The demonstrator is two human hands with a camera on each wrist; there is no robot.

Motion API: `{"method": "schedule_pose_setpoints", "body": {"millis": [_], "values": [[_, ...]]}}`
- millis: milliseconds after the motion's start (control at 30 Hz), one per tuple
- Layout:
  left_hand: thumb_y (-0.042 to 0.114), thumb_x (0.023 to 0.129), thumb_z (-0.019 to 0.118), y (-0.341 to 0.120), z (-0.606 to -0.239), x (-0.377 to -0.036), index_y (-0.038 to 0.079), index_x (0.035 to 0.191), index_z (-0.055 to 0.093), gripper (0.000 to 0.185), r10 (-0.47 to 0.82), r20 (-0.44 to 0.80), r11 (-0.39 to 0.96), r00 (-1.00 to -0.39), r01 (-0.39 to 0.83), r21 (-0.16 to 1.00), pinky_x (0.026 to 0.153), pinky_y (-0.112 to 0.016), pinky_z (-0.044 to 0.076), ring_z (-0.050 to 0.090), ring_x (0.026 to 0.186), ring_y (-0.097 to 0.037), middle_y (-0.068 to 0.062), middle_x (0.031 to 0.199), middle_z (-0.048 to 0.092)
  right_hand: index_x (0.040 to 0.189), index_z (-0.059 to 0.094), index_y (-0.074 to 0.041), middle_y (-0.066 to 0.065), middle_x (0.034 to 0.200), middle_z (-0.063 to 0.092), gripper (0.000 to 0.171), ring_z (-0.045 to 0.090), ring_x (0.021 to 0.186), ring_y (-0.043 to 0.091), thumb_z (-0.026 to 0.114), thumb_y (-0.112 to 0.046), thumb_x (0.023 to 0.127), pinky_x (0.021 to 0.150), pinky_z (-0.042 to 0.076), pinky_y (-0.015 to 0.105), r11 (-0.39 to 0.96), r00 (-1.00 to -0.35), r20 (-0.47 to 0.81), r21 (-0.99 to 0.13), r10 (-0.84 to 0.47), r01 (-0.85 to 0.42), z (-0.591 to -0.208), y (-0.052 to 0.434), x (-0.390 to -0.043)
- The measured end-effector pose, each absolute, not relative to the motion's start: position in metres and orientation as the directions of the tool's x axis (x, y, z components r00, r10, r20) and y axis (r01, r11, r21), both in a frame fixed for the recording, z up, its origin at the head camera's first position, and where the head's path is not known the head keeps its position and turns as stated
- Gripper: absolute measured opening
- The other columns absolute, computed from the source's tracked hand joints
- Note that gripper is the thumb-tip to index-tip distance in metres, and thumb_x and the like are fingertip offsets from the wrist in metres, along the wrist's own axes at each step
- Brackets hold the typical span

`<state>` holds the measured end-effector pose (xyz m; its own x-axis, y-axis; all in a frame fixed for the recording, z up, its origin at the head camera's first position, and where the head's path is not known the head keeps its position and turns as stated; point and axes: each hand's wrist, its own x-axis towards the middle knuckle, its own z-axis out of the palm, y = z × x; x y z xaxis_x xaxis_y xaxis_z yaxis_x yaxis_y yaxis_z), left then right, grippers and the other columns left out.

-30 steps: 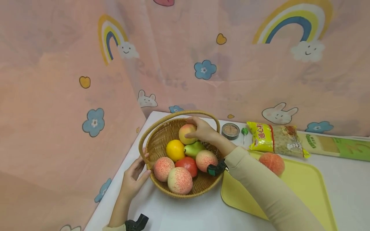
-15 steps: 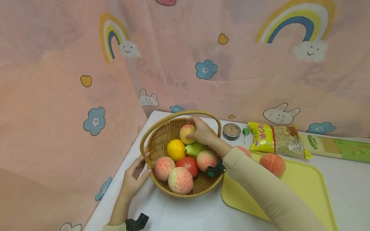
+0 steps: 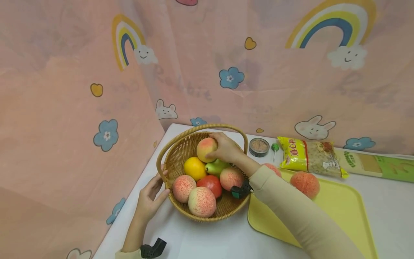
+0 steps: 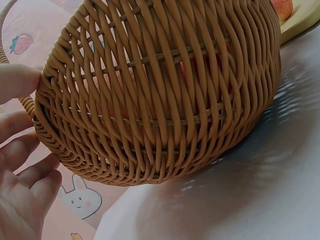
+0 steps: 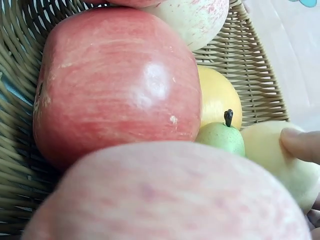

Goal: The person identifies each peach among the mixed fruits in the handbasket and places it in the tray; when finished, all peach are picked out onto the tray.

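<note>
Pale peach (image 3: 206,149) — right-hand (image 3: 226,147) grip, upright

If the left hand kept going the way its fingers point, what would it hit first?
The left hand already rests its fingers against the wicker basket at the rim, so it would press into the basket wall at once; the peaches behind it come later.

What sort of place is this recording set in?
Probably a staged tabletop recording corner, not a real kitchen: a pink cartoon cloth backdrop walls in a white table holding a wicker basket of fruit, a yellow tray and packaged food.
</note>
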<state>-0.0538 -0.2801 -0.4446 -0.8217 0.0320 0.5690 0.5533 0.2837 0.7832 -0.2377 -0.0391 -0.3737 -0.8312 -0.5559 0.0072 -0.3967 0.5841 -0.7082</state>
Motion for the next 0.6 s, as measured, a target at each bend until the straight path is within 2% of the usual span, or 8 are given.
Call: {"method": "schedule_pose_setpoints", "body": {"millis": [200, 500, 600], "values": [[-0.019, 0.081, 0.056, -0.282, -0.445, -0.053, -0.014, 0.133, 0.043, 0.053, 0.033, 0.517, 0.29, -0.855, 0.503, 0.814, 0.11, -0.02, 0.034, 0.039, 0.136, -0.009, -0.037, 0.139, 0.038, 0.135, 0.046, -0.002, 0.017, 0.137, 0.046, 0.073, 0.051, 0.119, 0.032, 0.08, -0.023, 0.073, 0.101, 0.045, 0.047, 0.53, -0.809, 0.042, -0.735, -0.586, -0.422, -0.3732, -0.0387, -0.2375], [-0.02, 0.08, 0.056, -0.28, -0.4436, -0.0522, -0.014, 0.132, 0.043, 0.054, 0.032, 0.542, 0.288, -0.84, 0.527, 0.8, 0.109, -0.02, 0.034, 0.04, 0.135, -0.009, -0.037, 0.14, 0.036, 0.135, 0.044, -0.002, 0.016, 0.134, 0.049, 0.075, 0.052, 0.117, 0.03, 0.08, -0.017, 0.071, 0.1, 0.046, 0.044, 0.474, -0.793, 0.056, -0.776, -0.606, -0.417, -0.3717, -0.0403, -0.2369], [-0.02, 0.08, 0.056, -0.2793, -0.4431, -0.0521, -0.014, 0.132, 0.043, 0.054, 0.035, 0.556, 0.282, -0.83, 0.542, 0.791, 0.109, -0.021, 0.034, 0.039, 0.135, -0.01, -0.035, 0.142, 0.034, 0.137, 0.043, -0.006, 0.013, 0.135, 0.048, 0.076, 0.053, 0.116, 0.029, 0.08, -0.018, 0.071, 0.099, 0.047, 0.043, 0.468, -0.794, 0.047, -0.787, -0.606, -0.403, -0.3696, -0.0403, -0.2366]]}}
